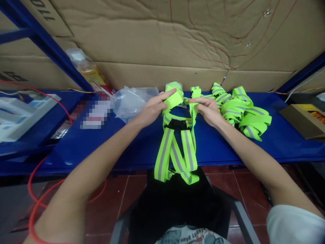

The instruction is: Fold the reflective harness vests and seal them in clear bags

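Sharing the head view from where I stood, I saw a fluorescent yellow-green strap harness (161, 156) near the middle of the dial, its upper part above a blue surface (215, 149) and its lower loops dropping past the near edge at six o'clock. The left grip (153, 107), at eleven o'clock of the harness, was closed on a fold of the webbing, and the right grip (210, 110), at one o'clock, pinched a narrower strap between thumb and fingers. It looked light, soft and limp, hardly something to break, though the loops seemed likely to tangle; I judged the flat webbing close to the black buckle (177, 124) the surest place to take hold, with the grey stripe perhaps a little slicker than the cloth. Counting round, I made it two hands and one harness between them. Toward two to three o'clock lay one heap of similar straps (232, 113), too knotted together for me to tell how many pieces. At ten o'clock was one clear plastic bag (134, 101), and farther out that way one bottle (93, 76). At three o'clock, well apart, stood one open cardboard box (294, 122).
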